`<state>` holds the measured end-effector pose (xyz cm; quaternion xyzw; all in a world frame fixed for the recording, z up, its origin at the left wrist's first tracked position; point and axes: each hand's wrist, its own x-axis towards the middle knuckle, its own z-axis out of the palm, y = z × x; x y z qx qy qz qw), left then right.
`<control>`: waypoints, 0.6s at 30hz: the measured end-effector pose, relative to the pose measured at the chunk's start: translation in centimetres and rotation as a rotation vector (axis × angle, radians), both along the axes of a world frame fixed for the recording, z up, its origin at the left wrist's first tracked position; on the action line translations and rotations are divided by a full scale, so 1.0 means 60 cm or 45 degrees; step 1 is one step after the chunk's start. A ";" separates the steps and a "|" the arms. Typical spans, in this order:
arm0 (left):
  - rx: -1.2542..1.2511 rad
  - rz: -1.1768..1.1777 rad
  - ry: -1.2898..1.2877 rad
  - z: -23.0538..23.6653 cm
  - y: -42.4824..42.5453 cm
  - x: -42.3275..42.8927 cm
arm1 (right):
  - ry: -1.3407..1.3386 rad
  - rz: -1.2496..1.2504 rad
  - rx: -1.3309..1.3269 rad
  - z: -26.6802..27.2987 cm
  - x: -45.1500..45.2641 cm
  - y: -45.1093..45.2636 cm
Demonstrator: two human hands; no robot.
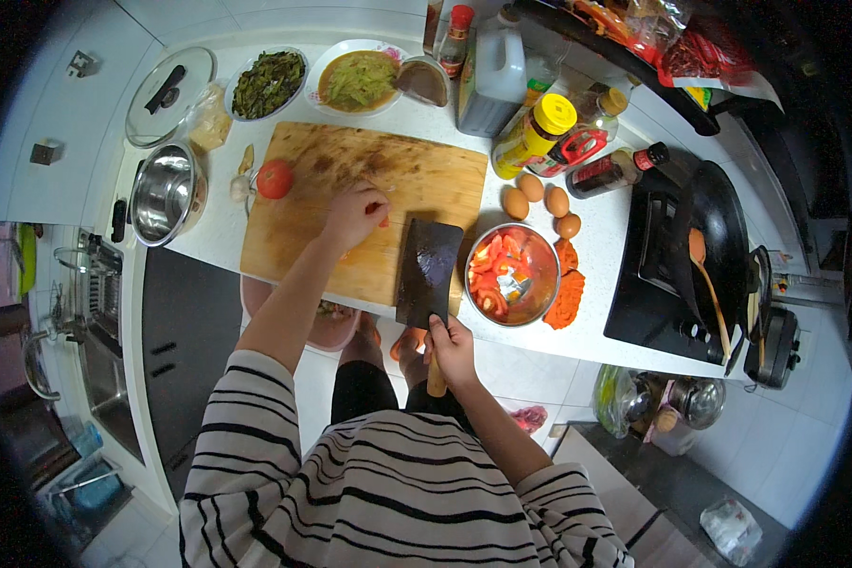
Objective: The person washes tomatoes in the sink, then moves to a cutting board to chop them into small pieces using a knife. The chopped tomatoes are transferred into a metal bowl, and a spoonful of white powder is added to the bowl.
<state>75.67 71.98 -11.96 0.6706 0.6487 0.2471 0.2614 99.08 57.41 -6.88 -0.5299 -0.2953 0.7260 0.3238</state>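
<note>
My right hand (pixel 451 349) grips the wooden handle of a dark-bladed cleaver (pixel 429 266), whose blade lies over the right front of a wooden cutting board (pixel 295 234). Over the board's middle, my left hand (pixel 357 215) is curled, with a small red tomato piece (pixel 384 221) showing at its fingers. Part of that piece is hidden by the hand. A whole tomato (pixel 275 179) sits at the board's left edge. Right of the blade stands a steel bowl (pixel 539 298) holding cut tomato pieces (pixel 493 259).
Several brown eggs (pixel 531 187) lie behind the bowl, beside an orange cloth (pixel 565 298). Bottles and a jug (pixel 493 85) line the back. A wok (pixel 717 234) rests on the stove at right. Two plates of food (pixel 358 77) (pixel 268 84) and an empty steel bowl (pixel 162 192) stand left.
</note>
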 end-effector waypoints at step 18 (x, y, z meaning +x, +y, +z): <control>0.218 0.846 -0.915 -0.019 -0.124 -0.025 | -0.127 -0.025 -0.040 -0.099 -0.103 0.023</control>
